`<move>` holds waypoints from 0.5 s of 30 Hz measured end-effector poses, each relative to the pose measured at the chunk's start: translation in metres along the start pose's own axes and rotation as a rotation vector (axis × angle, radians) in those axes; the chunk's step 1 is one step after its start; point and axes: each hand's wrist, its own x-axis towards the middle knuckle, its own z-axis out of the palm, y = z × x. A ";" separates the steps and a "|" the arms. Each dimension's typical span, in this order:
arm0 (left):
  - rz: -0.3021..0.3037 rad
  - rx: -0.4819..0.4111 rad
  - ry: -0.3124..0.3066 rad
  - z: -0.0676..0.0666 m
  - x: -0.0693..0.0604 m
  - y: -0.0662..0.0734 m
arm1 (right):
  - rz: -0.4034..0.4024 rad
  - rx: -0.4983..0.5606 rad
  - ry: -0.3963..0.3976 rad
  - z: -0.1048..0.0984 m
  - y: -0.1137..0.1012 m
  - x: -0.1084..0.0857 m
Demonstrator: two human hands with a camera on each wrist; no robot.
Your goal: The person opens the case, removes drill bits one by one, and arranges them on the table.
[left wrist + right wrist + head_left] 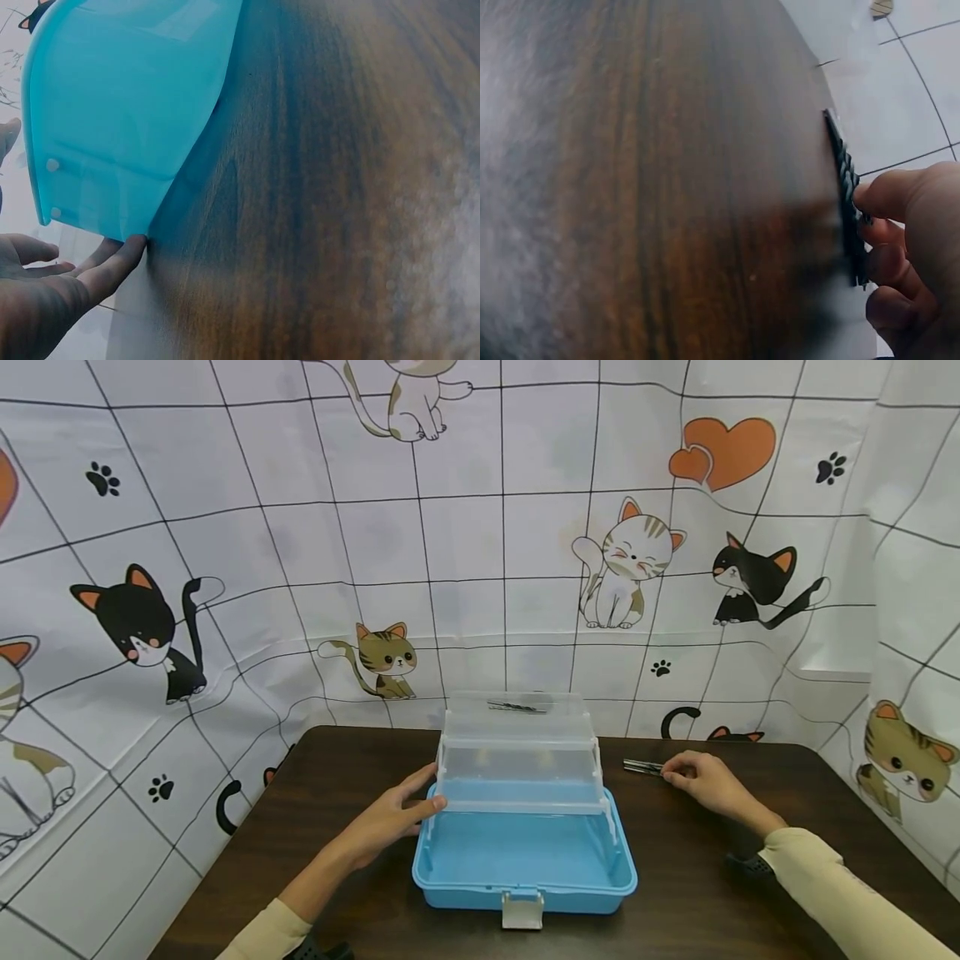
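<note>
A light blue plastic toolbox [525, 893] stands on the table with its clear folding trays [517, 758] raised. My left hand [386, 822] rests at the box's left side, thumb by the tray edge; the left wrist view shows fairly straight fingertips [135, 244] touching the blue wall's lower corner. To the right of the box, my right hand [705, 781] pinches the near end of several slim dark drill bits [641, 767] low over the table. Their spiral flutes show in the right wrist view, beside the thumb [889, 193]. More thin dark bits [517, 707] lie in the uppermost clear tray.
The dark wooden table [360, 910] carries the box near its middle. A white latch [522, 910] hangs at the box's front. Behind and at both sides, a white sheet [465, 543] with grid lines and cartoon cats borders the table.
</note>
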 end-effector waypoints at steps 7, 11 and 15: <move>0.001 0.004 0.000 0.001 0.001 0.000 | -0.113 -0.113 0.059 0.007 0.003 0.000; -0.001 0.004 0.005 0.001 0.001 0.000 | -0.146 -0.157 0.068 0.009 0.002 0.000; -0.008 0.007 0.014 0.001 0.001 -0.001 | -0.138 -0.165 0.072 0.010 0.002 0.000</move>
